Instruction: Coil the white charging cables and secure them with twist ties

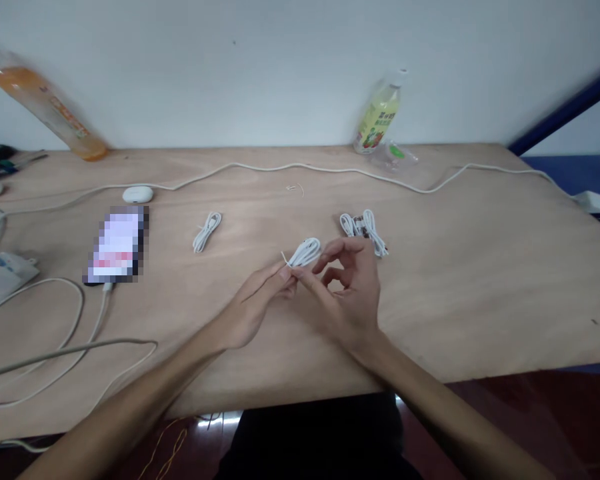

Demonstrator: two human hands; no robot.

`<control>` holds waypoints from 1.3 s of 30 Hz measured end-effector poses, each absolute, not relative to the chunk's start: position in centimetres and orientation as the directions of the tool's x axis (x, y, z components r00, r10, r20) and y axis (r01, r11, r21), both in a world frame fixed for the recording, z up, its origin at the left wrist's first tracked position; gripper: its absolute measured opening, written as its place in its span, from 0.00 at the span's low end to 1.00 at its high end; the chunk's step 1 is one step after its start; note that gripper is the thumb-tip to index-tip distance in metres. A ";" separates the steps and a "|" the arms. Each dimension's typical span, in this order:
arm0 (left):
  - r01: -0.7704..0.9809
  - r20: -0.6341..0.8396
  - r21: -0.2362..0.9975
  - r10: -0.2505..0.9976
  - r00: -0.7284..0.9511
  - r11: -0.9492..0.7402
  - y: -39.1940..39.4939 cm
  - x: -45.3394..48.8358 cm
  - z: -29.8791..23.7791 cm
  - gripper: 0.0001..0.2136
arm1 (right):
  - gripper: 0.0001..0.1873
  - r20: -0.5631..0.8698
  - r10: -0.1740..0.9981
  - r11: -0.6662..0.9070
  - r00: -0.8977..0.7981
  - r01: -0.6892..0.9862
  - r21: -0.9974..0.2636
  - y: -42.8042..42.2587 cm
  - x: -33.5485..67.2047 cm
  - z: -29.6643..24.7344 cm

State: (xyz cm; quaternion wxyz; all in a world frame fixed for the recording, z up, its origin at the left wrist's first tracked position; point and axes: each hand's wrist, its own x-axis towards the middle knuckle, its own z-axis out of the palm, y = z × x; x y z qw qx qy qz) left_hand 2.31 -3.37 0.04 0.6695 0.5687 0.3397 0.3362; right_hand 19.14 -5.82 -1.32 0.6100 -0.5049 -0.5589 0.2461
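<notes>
Between my hands, above the wooden table (455,280), is a coiled white cable (306,251) with a thin tie end sticking out at its left. My left hand (260,300) pinches the coil's near end between thumb and fingers. My right hand (347,287) has its thumb at the same end of the coil, with the index finger curved beside the loops; whether it grips anything is hard to tell. Just beyond my right hand lie bundled white cables (364,230), partly covered by it. Another coiled white cable (207,232) rests to the left.
A lit phone (117,243) on a charging lead and a white earbud case (138,194) lie left. An orange drink bottle (50,110) and a yellow-green bottle (380,113) lean on the wall. A long white cord (295,165) crosses the back. Small tie scraps (295,188) lie mid-table.
</notes>
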 end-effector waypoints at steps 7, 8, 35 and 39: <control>-0.245 -0.142 0.878 0.712 0.688 0.412 -3.3 2.3 0.2 0.19 | 0.17 0.455 0.884 0.463 -0.105 0.327 -0.824 -5.3 21.2 -0.1; -0.252 -0.148 0.863 0.697 0.702 0.437 -3.3 2.3 0.2 0.20 | 0.15 0.462 0.877 0.479 -0.131 0.310 -0.821 -5.2 21.3 0.1; -0.234 -0.276 0.805 0.694 0.665 0.545 -2.7 2.6 0.5 0.21 | 0.10 0.366 0.929 0.365 -0.059 -0.020 -0.931 -3.1 20.0 -1.5; -0.167 -0.108 0.964 0.879 0.464 0.207 -2.5 2.9 -0.6 0.20 | 0.08 0.378 0.925 0.379 -0.033 0.032 -0.925 -3.3 20.0 -1.8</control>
